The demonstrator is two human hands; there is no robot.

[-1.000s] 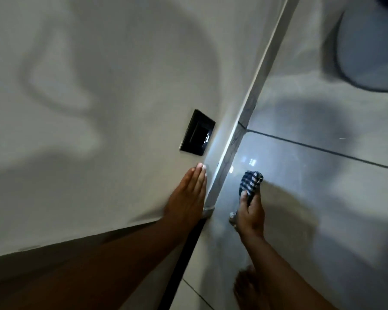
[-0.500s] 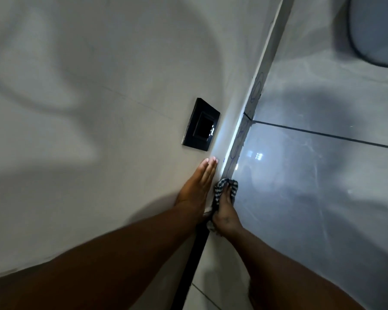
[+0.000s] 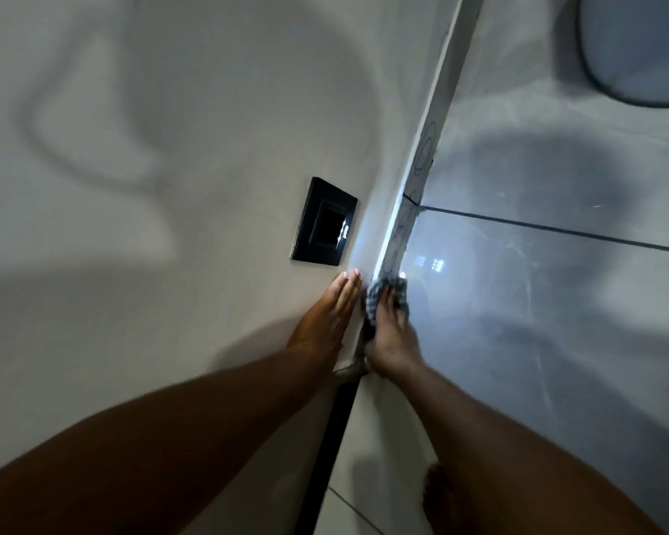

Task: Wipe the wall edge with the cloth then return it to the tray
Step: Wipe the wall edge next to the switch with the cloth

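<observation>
Nearest, two bare forearms reaching forward over a dim corner. Left hand (image 3: 327, 316) laid flat, fingers straight and together, palm against the pale wall (image 3: 170, 148). Just beside it, right hand (image 3: 393, 337) closed over a checked cloth (image 3: 375, 299), pressing it onto the wall edge (image 3: 410, 210) where wall meets glossy tiled surface (image 3: 537, 303). Cloth bunched under the fingers, part peeking out ahead of them. Slightly beyond the left fingertips, a black square switch plate (image 3: 323, 222) mounted on the wall. Farther along, faint blue scribbles on the edge strip.
</observation>
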